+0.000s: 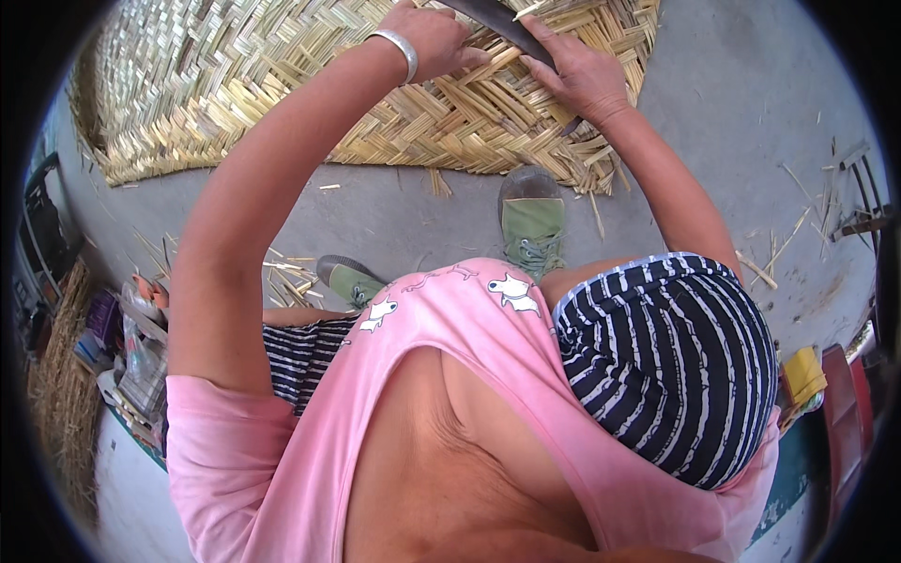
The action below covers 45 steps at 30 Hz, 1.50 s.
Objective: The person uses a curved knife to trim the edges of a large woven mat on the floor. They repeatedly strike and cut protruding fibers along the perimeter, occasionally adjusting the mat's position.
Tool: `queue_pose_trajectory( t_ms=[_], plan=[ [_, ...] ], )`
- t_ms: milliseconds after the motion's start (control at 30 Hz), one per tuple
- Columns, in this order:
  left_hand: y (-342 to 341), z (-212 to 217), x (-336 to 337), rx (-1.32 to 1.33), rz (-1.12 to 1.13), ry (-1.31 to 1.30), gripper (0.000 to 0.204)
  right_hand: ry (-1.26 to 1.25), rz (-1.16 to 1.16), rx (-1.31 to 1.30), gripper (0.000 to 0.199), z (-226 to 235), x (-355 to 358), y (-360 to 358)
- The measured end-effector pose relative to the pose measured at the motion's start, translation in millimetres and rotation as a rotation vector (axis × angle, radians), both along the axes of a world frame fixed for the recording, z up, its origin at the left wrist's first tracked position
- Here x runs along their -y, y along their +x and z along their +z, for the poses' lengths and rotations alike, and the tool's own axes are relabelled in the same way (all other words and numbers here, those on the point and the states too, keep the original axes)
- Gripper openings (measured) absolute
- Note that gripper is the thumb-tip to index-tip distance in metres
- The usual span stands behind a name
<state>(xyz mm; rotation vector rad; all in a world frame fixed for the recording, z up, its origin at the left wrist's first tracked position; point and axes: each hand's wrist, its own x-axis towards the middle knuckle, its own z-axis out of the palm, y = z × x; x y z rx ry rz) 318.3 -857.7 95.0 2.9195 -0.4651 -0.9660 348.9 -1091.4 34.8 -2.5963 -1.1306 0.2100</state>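
A large woven straw mat (282,103) lies on the floor in front of me, its diagonal weave ending in a ragged near edge. My left hand (432,42), with a silver bangle on the wrist, bends over the mat near the top of the view. Its fingers are curled and the thumb points right; whatever is under them is hidden. A dark, curved, blade-like strip (497,21) slants across the mat's right part. Around it close the thumb and forefinger of my right hand (584,80). A dark tip shows below that palm. Loose straw ends stick up between the hands.
My green shoes (533,220) stand by the mat's near edge on the grey floor (751,84). Straw scraps (293,277) are scattered about. Bags and small goods (136,338) are piled at left beside a straw bundle (61,394). A dark metal frame (865,202) and a red chair (845,413) are at right.
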Motion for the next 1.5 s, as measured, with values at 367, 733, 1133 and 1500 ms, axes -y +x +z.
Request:
queue_pose_trajectory(
  t_ms=[367, 733, 1133, 1500],
  plan=[
    [-7.5, 34.8, 16.5, -0.195, 0.017, 0.047, 0.055, -0.098, -0.015, -0.083, 0.056, 20.7, -4.9, 1.5],
    [-45.9, 31.0, 6.6, 0.284, -0.151, 0.011, 0.040, -0.212, -0.011, 0.131, 0.052, 1.1, -20.3, 0.5],
    [-15.3, 29.5, 11.5, 0.037, 0.013, 0.072, 0.040, -0.105, 0.010, -0.309, 0.060, 12.7, -18.3, 30.1],
    [21.0, -4.2, 18.1, -0.205, 0.212, -0.121, 0.031, -0.195, -0.066, -0.292, 0.057, 38.4, -28.8, 26.1]
  ],
)
